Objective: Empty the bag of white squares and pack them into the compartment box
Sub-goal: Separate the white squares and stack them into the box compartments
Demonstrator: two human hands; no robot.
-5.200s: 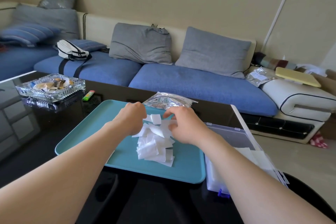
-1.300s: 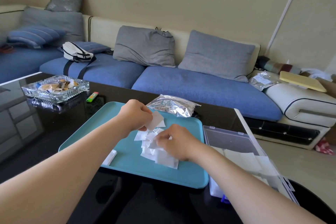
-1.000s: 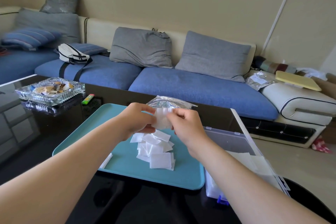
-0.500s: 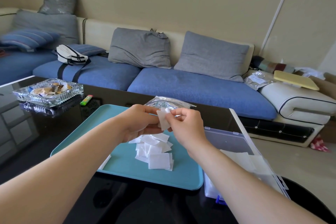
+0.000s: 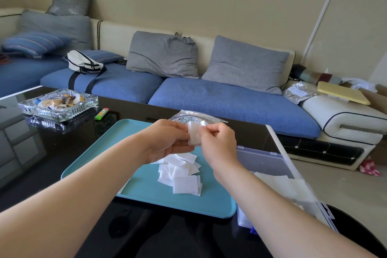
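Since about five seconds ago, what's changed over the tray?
Both grips came up off the pile, where they were sorting before. The left grip and right grip now pinch a few squares between them, above the pile. The tray, the bag behind it and the box to its right stayed put.
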